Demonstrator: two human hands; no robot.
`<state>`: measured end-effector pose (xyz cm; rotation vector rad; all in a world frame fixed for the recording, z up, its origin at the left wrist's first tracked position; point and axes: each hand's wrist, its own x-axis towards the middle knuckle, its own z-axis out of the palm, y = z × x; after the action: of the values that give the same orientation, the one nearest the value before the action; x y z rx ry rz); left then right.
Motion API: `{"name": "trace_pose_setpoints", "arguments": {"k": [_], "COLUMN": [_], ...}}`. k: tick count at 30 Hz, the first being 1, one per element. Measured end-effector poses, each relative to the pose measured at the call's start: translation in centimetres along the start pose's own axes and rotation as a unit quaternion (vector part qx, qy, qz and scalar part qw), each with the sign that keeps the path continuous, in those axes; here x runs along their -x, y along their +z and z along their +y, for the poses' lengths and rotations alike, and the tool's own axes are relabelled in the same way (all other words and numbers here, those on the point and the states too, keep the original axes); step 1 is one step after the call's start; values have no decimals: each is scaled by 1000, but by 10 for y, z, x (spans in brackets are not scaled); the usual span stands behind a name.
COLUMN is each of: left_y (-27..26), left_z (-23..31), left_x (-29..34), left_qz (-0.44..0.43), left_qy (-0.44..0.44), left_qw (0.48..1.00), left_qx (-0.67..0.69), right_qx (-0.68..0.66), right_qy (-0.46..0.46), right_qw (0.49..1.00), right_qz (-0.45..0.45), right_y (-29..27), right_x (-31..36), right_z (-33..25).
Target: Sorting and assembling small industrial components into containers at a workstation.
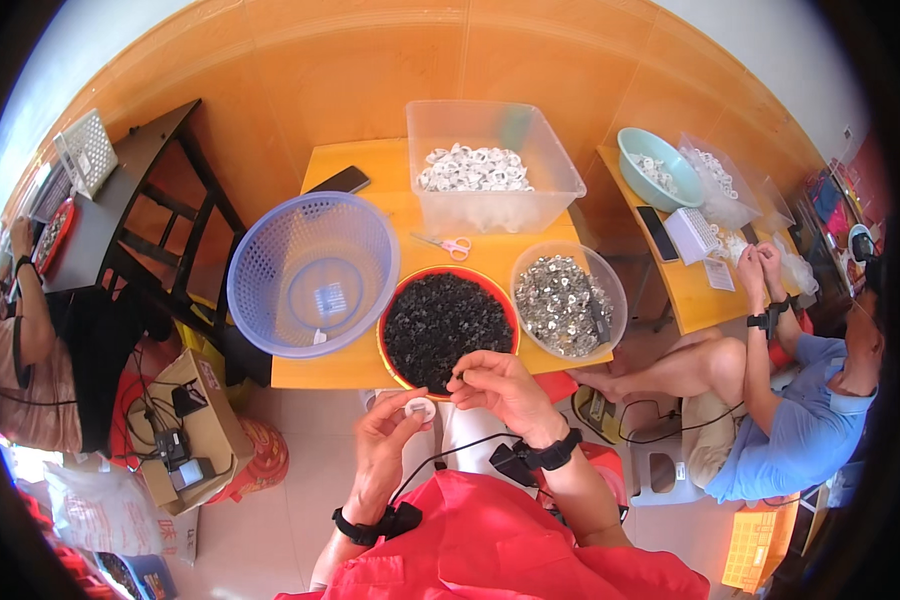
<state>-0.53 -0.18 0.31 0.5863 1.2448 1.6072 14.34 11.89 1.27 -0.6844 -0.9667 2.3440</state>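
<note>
Just in front of the yellow table's front edge, my left hand (382,442) pinches a small white ring-shaped plastic part (422,408) between thumb and fingers. Close to its right, my right hand (510,395) has thumb and forefinger closed on a small dark piece (458,377), a little apart from the white part. Beyond both hands sits a round red basin with a yellow rim (382,335), full of small black pieces (440,320). Right of it, a clear round tub (621,300) holds small shiny metal parts (560,295).
A purple perforated basket (270,235) with one white piece (319,337) stands left. Behind are a clear bin (500,212) of white parts, pink-handled scissors (457,248) and a phone (343,180). Co-workers sit left and right; the right one's hands (760,265) are over another table.
</note>
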Motion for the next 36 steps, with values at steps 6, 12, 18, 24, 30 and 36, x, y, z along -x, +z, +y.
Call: {"name": "trace_pose_setpoints", "arguments": {"k": [6, 12, 18, 24, 30, 36], "left_y": [0, 7, 7, 5, 5, 8], "left_z": [-3, 3, 0, -7, -8, -6], "left_x": [3, 3, 3, 4, 5, 6], "left_qz": [-7, 13, 16, 5, -9, -10], "left_qy": [4, -16, 11, 26, 71, 79], "left_qw": [1000, 999, 1000, 998, 992, 992], "left_qx": [11, -26, -23, -64, -101, -93], "right_qx": [101, 316, 383, 420, 401, 397], "right_qy": [-34, -193, -261, -278, -297, -277], "right_qw": [993, 924, 879, 854, 854, 860], "right_qz": [40, 93, 111, 128, 149, 164], "right_y": [16, 33, 36, 37, 39, 38], "right_x": [17, 23, 20, 19, 19, 21], "right_z": [16, 34, 43, 45, 44, 45]}}
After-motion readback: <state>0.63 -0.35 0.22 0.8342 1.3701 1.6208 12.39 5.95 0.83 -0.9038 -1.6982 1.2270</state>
